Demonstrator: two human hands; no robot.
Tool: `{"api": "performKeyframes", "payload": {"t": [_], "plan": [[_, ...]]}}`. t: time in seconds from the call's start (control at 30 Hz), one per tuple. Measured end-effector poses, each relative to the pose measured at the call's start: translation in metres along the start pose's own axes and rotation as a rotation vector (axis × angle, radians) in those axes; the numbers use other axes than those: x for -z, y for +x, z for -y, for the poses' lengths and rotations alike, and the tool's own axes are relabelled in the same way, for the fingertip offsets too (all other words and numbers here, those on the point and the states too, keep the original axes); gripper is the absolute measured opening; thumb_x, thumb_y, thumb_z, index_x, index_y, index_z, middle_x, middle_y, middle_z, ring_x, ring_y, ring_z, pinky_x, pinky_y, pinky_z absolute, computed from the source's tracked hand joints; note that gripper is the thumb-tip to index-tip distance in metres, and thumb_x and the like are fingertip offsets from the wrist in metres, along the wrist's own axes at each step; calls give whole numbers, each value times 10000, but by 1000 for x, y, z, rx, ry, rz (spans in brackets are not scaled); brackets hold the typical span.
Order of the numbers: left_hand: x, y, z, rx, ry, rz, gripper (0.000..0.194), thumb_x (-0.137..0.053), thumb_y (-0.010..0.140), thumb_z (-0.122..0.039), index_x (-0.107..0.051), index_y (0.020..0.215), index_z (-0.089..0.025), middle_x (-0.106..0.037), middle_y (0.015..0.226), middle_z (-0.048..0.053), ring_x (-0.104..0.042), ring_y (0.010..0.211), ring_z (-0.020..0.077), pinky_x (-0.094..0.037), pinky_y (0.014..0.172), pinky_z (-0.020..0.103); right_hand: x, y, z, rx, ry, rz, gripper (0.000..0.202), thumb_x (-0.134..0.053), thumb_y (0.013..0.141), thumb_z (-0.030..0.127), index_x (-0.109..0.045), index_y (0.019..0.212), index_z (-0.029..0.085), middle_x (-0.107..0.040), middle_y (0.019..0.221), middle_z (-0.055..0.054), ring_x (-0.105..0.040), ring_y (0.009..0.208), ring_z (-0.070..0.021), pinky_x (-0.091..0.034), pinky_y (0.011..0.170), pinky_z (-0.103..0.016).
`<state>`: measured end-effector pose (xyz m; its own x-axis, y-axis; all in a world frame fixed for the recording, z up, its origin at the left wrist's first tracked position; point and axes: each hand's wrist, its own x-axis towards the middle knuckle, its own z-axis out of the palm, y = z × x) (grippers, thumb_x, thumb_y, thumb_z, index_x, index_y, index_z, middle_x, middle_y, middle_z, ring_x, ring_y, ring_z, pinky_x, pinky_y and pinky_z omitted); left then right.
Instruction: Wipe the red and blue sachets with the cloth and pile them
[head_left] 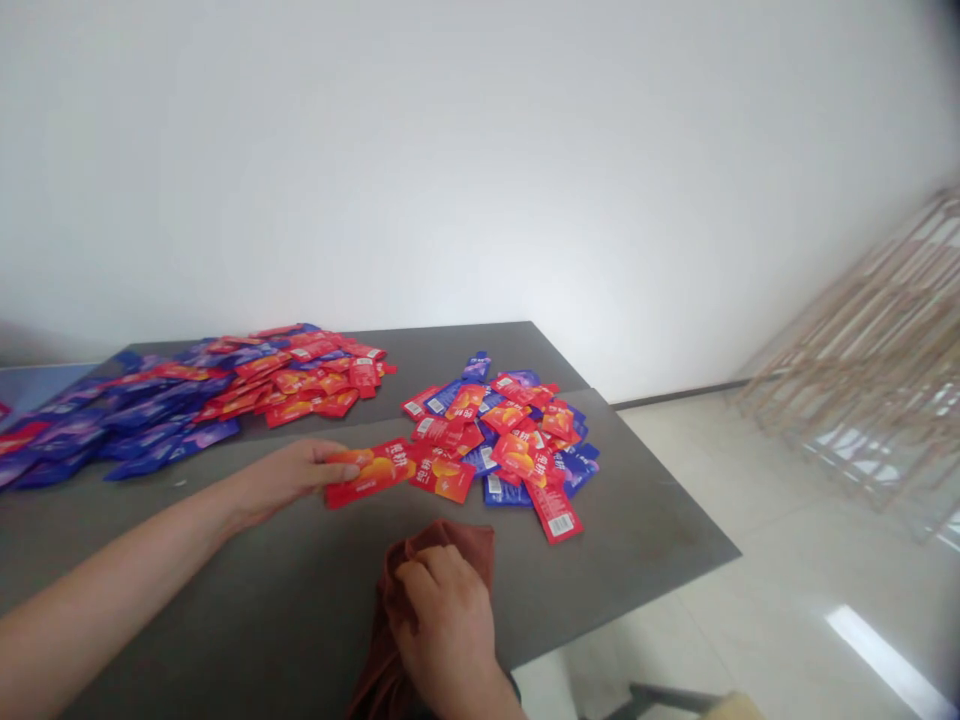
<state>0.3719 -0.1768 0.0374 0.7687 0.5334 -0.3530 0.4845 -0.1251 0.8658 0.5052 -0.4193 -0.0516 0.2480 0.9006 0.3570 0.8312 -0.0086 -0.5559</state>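
Note:
My left hand [304, 470] pinches a red packet [369, 474] with orange fruit printed on it, held by its left end just over the table. The packet's right end meets another red packet [442, 475] at the edge of a mixed heap of red and blue packets [510, 430]. Nearer to me, my right hand [446, 620] is closed on a brown cloth [476, 548], its fingers curled into the folds. Whether anything lies inside the cloth is hidden.
A larger pile of red and blue packets [225, 380] spreads over the left side of the dark grey table [637, 540]. Behind stands a white wall [480, 180]. Stacked slatted wooden frames [877, 370] lean at the right, above a pale tiled floor [712, 440].

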Motion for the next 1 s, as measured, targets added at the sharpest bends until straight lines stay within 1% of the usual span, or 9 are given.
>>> {"api": "performKeyframes", "payload": {"t": [0.13,0.23,0.3,0.4,0.47,0.53,0.7,0.9,1.0], "plan": [[-18,65,-37,-88,76,104,486,-668,801,-611,-756,901,-144,-718,750,51,-609,657,183,-486,631,285,-7,-1,-1,-6,-16,-38,127,-698,843,211,-642,936,277,-670,954,-14,-598,876,-217,-480,757,-341],[-43,109,-45,-177,308,140,579,-477,898,-647,-731,931,-128,-711,760,63,-598,639,176,-478,609,285,-11,-1,-2,-3,-20,-65,107,-691,848,207,-635,911,274,-672,933,-14,-608,863,-214,-480,742,-337],[-56,125,-44,-201,414,165,565,-483,891,-640,-714,794,-134,-662,664,40,-553,586,162,-428,560,271,-12,0,-2,-1,-13,-79,118,-687,837,194,-633,908,270,-673,933,-16,-612,858,-215,-479,735,-337],[-57,126,-42,-211,540,281,427,-713,746,-556,-665,595,-159,-591,546,-7,-516,545,142,-369,525,249,-13,0,-3,5,7,-92,125,-685,820,186,-632,897,268,-670,905,-20,-609,832,-218,-481,731,-341],[-43,116,-43,-197,614,361,331,-797,669,-476,-690,586,-174,-614,544,-21,-545,559,145,-380,537,239,-14,-1,-4,18,32,-108,125,-671,826,177,-631,897,271,-669,897,-20,-614,838,-222,-489,741,-342],[-22,103,-45,-171,672,363,239,-793,683,-422,-744,667,-188,-683,617,-14,-590,611,159,-407,575,238,-14,-2,-8,42,63,-111,140,-648,839,164,-629,921,277,-675,924,-23,-628,879,-227,-501,759,-339],[38,64,-39,-86,768,170,253,-677,805,-343,-786,957,-173,-781,941,66,-666,821,206,-453,689,248,-14,-4,-22,107,67,-31,192,-592,873,162,-623,998,304,-679,982,-37,-654,901,-225,-528,770,-333],[94,0,-3,34,782,152,326,-693,784,-360,-781,1052,-195,-786,1013,52,-683,846,201,-479,720,232,-20,1,-35,277,-38,20,151,-592,854,202,-622,968,295,-679,917,-35,-664,817,-202,-538,698,-280],[130,-36,18,121,794,128,344,-678,776,-378,-785,1033,-175,-784,982,58,-679,820,204,-488,711,231,-27,-2,-38,334,-69,-1,169,-509,894,203,-636,970,283,-685,883,-28,-668,783,-188,-539,680,-263]]}}
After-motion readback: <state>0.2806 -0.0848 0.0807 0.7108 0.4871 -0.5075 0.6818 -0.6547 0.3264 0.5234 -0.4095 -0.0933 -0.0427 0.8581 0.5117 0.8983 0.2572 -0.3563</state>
